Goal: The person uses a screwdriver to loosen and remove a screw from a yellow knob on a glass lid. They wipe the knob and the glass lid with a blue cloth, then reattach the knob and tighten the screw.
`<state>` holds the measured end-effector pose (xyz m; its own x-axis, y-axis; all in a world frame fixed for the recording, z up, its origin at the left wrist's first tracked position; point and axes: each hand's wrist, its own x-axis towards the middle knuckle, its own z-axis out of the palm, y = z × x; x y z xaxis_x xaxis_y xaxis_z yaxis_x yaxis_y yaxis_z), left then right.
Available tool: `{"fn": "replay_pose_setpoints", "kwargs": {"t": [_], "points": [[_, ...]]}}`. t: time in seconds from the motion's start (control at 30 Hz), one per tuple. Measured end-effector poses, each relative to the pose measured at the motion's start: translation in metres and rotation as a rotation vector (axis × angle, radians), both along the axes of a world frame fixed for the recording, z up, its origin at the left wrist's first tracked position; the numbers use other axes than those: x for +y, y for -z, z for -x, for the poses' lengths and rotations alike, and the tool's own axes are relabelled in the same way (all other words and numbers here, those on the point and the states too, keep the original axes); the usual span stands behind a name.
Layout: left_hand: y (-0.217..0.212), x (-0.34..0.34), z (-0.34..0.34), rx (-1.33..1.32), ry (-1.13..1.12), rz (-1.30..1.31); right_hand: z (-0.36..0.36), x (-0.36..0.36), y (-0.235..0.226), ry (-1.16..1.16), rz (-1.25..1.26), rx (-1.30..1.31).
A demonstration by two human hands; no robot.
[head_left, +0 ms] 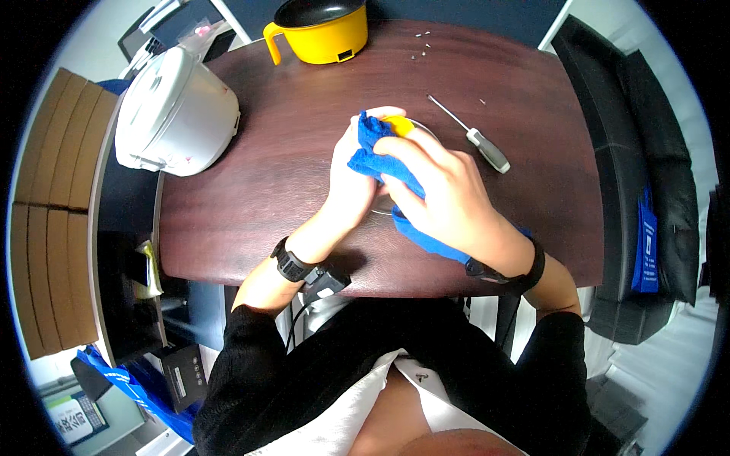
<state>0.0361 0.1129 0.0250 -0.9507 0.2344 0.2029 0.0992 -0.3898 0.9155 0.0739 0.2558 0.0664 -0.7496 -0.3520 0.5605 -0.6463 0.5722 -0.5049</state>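
Over the middle of the table, my right hand [452, 190] is closed on a blue cloth [374, 162], pressing it against a round piece with a silvery rim and a yellow part [398, 126]. My left hand [350, 178] is closed round the left side of that piece, its fingertips showing at the far side. The cloth and my hands cover most of the piece, so its kind does not show. More of the cloth hangs below my right wrist onto the table. To the right of my hands lies a screwdriver [488, 151] with a grey and white handle.
A yellow pot [327, 39] with a dark inside stands at the table's far edge. The white rice cooker [179, 114] is at the left. Several small screws [423, 55] lie at the far right of the brown table [281, 144]. A black adapter [328, 283] sits at the near edge.
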Motion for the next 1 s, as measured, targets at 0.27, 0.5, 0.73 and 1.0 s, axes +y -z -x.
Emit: {"fn": "replay_pose_setpoints", "kwargs": {"t": [0.27,0.5,0.73,1.0], "points": [[-0.011,-0.027,0.018,-0.285,0.052,0.019,0.011,0.022,-0.019,-0.080,-0.285,-0.178],[-0.008,-0.028,0.016,-0.353,-0.032,0.002,0.028,-0.004,-0.004,0.029,-0.221,0.017],[-0.011,-0.033,0.022,-0.262,-0.133,0.126,0.032,0.011,-0.012,-0.163,-0.187,-0.198],[-0.011,-0.032,0.018,-0.276,-0.103,0.185,0.039,0.002,0.000,-0.062,-0.213,-0.038]]}}
